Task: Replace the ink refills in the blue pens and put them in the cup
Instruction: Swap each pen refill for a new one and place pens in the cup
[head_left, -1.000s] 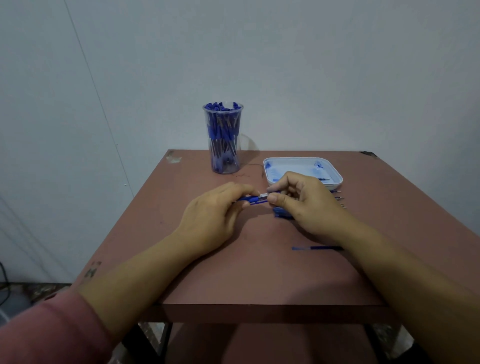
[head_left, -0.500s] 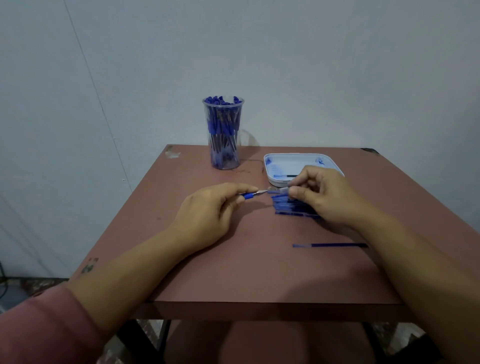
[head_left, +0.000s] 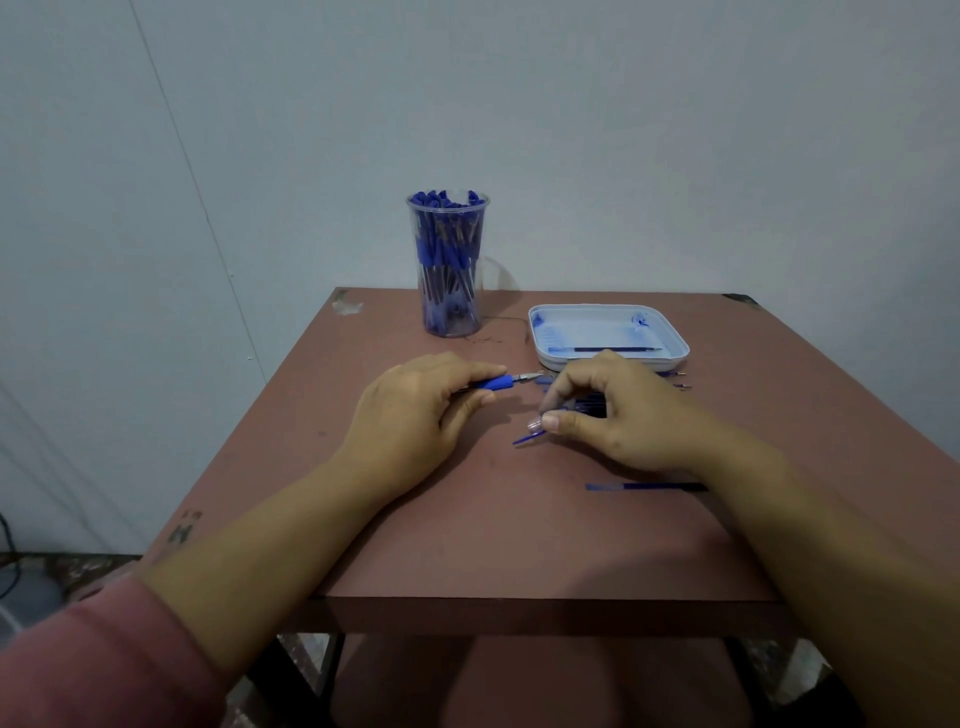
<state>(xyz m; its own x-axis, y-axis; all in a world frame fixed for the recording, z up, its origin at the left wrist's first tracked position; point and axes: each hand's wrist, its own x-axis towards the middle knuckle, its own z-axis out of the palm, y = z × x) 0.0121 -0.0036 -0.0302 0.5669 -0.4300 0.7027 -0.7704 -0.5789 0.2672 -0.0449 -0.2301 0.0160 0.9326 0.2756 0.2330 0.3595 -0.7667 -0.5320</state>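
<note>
My left hand (head_left: 415, 410) grips a blue pen (head_left: 497, 383) by its barrel, with the metal tip pointing right. Just right of it, my right hand (head_left: 613, 415) pinches a thin blue refill (head_left: 525, 439) between thumb and fingers, with a small clear piece at the thumb tip. The two hands are apart. A pile of blue refills (head_left: 589, 402) lies on the table, mostly hidden under my right hand. At the table's back stands the clear cup (head_left: 450, 312), holding several blue pens.
A white tray (head_left: 675, 345) with one dark refill in it sits at the back right, beside the cup. One loose blue refill (head_left: 644, 487) lies on the brown table (head_left: 467, 519) near my right wrist. A grey wall stands close behind.
My right hand has come away from the pen's tip and moved down toward me, now with a thin refill in its pinch. My left hand still holds the pen.
</note>
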